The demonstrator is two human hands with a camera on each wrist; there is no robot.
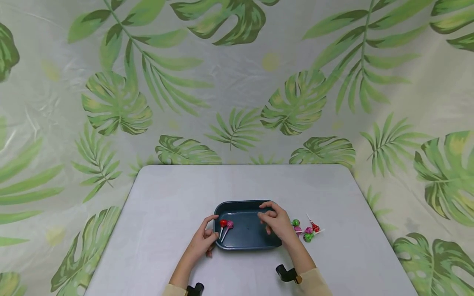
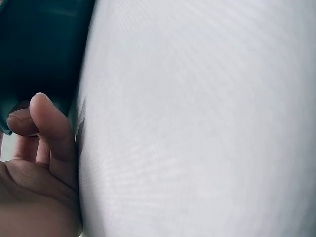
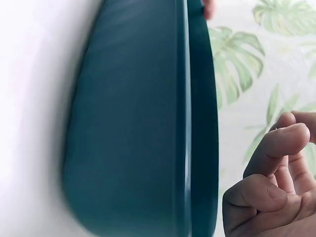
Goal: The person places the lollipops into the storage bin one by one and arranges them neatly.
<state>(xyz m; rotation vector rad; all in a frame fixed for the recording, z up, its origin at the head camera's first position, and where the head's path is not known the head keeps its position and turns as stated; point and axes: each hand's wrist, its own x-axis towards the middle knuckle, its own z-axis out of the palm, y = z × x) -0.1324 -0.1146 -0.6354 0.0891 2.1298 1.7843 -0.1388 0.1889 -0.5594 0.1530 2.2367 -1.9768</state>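
A dark blue tray lies on the table, with a red lollipop and a pink lollipop side by side at its left end. My left hand touches the tray's left rim, fingers and thumb relaxed against it. Over the tray's right end is my right hand, its fingers bent and holding nothing. The right wrist view shows the tray's outer wall beside my right hand. In the left wrist view, my left hand is by the tray.
Several lollipops lie in a loose group just right of the tray, among them a green one and a red one. The white table ends at a leaf-patterned cloth behind.
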